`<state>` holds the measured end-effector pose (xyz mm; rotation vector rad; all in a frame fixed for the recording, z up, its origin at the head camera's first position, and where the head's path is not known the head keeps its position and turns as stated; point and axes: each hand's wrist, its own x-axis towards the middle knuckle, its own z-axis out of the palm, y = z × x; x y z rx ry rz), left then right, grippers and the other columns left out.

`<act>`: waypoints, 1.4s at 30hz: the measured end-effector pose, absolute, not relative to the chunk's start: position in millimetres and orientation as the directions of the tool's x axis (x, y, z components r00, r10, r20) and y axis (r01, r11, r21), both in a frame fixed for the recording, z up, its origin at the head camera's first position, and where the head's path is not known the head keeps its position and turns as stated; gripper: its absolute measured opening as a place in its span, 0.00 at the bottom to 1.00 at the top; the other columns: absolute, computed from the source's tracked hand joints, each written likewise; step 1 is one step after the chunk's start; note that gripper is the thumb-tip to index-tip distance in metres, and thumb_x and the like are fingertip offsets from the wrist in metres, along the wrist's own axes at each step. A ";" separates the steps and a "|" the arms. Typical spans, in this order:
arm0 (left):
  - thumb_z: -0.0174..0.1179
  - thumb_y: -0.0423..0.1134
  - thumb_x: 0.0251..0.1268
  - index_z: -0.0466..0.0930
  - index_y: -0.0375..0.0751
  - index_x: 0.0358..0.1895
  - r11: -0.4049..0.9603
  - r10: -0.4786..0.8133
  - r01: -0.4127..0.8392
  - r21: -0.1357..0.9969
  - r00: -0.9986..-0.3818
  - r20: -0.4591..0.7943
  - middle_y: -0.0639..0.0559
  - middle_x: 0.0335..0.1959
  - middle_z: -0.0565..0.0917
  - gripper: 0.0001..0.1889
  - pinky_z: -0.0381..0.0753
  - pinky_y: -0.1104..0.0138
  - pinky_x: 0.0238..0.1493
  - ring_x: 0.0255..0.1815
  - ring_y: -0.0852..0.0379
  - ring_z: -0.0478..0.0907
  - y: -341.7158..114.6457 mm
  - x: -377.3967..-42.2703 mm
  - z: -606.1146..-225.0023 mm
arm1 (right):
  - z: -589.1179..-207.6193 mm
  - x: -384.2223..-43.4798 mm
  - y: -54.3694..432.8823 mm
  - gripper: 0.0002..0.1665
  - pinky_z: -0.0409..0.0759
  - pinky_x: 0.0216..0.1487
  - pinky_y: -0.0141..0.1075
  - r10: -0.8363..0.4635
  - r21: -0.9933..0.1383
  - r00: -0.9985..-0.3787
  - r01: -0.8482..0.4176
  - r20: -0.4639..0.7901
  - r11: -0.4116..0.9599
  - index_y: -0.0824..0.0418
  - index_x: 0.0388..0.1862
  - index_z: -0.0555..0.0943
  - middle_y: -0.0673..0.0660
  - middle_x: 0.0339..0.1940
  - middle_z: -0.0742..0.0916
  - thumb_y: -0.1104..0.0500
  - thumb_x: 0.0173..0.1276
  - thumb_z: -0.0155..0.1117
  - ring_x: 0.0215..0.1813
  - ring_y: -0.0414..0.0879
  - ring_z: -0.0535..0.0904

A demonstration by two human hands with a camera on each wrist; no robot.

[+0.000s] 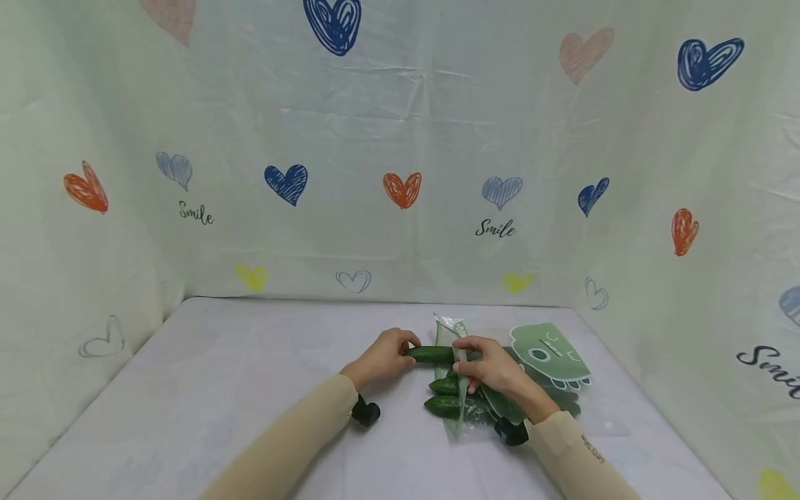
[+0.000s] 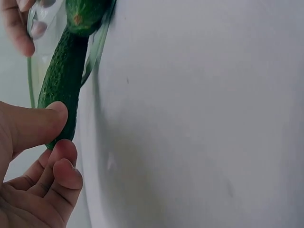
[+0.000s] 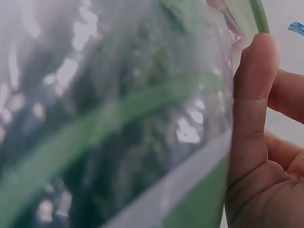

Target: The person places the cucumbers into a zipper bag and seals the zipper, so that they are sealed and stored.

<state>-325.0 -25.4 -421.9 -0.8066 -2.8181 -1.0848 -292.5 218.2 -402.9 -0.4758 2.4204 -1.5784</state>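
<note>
My left hand [image 1: 384,355] pinches the tip of a dark green cucumber [image 1: 432,355] between thumb and fingers; the left wrist view shows the same grip on the cucumber [image 2: 61,80]. Its other end lies inside the mouth of a clear plastic bag [image 1: 550,351] with a green cartoon print. At that mouth, my right hand [image 1: 494,364] holds the bag's edge between thumb and fingers. Two more cucumbers [image 1: 442,406] poke out of the opening below. Darker shapes show through the plastic. Close up in the right wrist view, the shiny bag [image 3: 95,128] covers much of the frame beside my thumb.
A white cloth covers the table [image 1: 250,403], with the bag on its right half. Behind and at both sides hangs a pale curtain [image 1: 350,236] printed with hearts and "Smile". Small black devices [image 1: 365,413] are strapped at both wrists.
</note>
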 end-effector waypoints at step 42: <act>0.67 0.28 0.52 0.81 0.42 0.38 0.601 0.394 0.379 0.703 -0.907 0.152 0.56 0.23 0.77 0.10 0.71 0.68 0.30 0.25 0.61 0.72 6.7 -336.7 -435.0 | -382.1 -276.1 210.8 0.27 0.80 0.23 0.45 -0.389 -0.917 -0.921 -0.169 0.017 0.360 0.76 0.62 0.68 0.71 0.51 0.73 0.69 0.65 0.61 0.16 0.46 0.75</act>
